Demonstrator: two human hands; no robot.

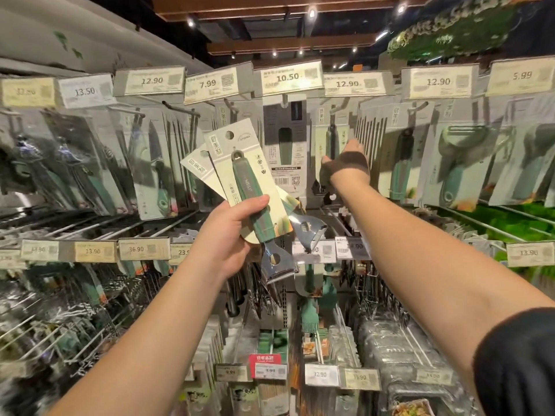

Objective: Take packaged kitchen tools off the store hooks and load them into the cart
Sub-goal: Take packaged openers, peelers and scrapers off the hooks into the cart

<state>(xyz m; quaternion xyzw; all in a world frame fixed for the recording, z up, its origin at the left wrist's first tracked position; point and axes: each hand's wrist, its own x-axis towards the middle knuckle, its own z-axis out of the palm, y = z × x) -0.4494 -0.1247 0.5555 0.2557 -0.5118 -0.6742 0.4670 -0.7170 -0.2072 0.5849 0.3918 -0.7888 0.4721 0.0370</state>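
Note:
My left hand (237, 232) grips two carded peelers (240, 178) fanned out in front of the display, each with a green handle and a steel head hanging below the card. My right hand (345, 165) reaches up to the hook under the 12.90 tag and touches a hanging green-handled tool pack (332, 139). Its fingers are in shadow, so I cannot make out whether they are closed around the pack. No cart is in view.
Rows of packaged knives (156, 172), peelers (459, 163) and other tools hang on metal hooks under price tags (288, 78). Lower rows hold brushes (309, 319) and more packs. Hook rods stick out toward me on both sides.

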